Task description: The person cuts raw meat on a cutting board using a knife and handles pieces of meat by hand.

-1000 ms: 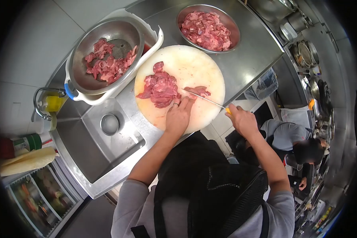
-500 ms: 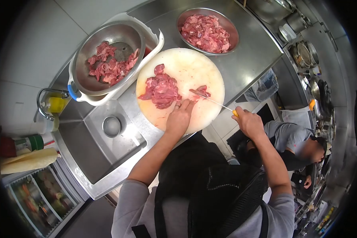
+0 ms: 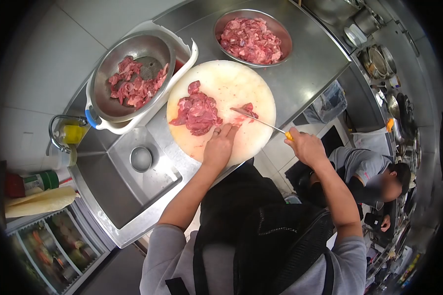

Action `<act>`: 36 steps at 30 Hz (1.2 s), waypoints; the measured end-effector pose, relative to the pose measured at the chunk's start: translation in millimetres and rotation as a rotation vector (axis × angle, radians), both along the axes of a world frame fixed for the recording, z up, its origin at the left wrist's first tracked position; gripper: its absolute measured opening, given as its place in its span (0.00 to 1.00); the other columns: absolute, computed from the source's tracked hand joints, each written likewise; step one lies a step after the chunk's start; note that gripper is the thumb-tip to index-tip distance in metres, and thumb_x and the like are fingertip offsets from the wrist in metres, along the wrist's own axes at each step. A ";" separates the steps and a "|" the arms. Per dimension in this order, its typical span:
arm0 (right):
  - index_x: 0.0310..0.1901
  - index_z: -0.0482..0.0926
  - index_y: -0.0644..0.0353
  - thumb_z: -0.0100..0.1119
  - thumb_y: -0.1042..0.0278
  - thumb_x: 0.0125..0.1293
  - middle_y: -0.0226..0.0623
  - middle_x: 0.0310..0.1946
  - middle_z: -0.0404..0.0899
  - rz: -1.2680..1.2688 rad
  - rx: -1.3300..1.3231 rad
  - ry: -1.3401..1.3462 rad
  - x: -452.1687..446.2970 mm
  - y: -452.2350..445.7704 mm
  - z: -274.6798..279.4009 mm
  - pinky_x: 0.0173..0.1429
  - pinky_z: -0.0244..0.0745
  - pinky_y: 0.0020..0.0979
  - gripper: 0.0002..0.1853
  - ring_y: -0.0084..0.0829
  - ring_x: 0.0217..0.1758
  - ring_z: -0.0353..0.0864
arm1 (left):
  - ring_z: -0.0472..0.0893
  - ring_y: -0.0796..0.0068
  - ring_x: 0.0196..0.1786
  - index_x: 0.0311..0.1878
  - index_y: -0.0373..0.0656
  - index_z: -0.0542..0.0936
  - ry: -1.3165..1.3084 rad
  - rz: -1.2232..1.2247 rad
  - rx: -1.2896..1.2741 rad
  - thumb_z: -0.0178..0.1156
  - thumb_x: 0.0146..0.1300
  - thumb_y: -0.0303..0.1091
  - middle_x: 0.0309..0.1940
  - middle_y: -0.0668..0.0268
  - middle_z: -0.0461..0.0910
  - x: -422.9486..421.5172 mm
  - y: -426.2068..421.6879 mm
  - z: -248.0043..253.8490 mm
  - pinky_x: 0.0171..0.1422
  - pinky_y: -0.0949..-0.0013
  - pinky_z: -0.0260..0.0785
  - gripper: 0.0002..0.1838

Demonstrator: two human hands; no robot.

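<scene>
My right hand is closed around the yellow handle of a knife. Its blade reaches left across the round white cutting board and lies against a small piece of red meat. My left hand rests on the board's near side, fingers stretched out, with the fingertips just short of the blade. Whether those fingertips press on a meat scrap is too small to tell. To the left of them sits a larger pile of raw meat.
Beyond the board stands a metal bowl full of cut meat. A metal colander bowl with more meat rests on a white tub at left. The sink is nearer me. A co-worker bends at the right.
The knife blade has turned slightly and shows more of its flat side at the small meat piece. My left hand stays in nearly the same place. The whole view has shifted a little.
</scene>
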State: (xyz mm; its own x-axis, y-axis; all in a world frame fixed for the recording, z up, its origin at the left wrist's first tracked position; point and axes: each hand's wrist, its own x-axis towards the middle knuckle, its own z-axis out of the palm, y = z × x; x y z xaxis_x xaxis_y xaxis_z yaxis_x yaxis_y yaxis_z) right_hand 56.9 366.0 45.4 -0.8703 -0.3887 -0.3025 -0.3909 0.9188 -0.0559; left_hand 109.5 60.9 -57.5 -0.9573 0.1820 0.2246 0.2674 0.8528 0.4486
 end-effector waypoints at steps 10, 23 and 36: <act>0.55 0.75 0.55 0.57 0.43 0.84 0.50 0.38 0.89 -0.038 0.000 0.030 -3.3 2.2 -10.1 0.47 0.86 0.57 0.21 0.59 0.41 0.92 | 0.84 0.48 0.60 0.69 0.40 0.81 0.006 0.004 -0.018 0.58 0.69 0.24 0.65 0.58 0.81 1.5 -2.7 1.7 0.64 0.55 0.84 0.25; 0.59 0.75 0.56 0.56 0.44 0.85 0.55 0.39 0.91 -0.026 -0.019 -0.098 -37.8 -14.2 -0.2 0.54 0.85 0.60 0.22 0.63 0.47 0.92 | 0.84 0.51 0.59 0.65 0.40 0.84 0.005 0.009 0.013 0.59 0.66 0.22 0.62 0.57 0.83 19.4 -8.3 7.1 0.62 0.55 0.82 0.24; 0.63 0.79 0.53 0.58 0.41 0.83 0.60 0.44 0.90 -0.131 -0.198 -0.223 -26.1 -20.2 14.7 0.59 0.81 0.63 0.24 0.66 0.53 0.89 | 0.93 0.54 0.49 0.64 0.37 0.83 -0.249 0.302 0.695 0.58 0.85 0.29 0.46 0.52 0.90 17.3 -74.2 40.0 0.55 0.60 0.84 0.13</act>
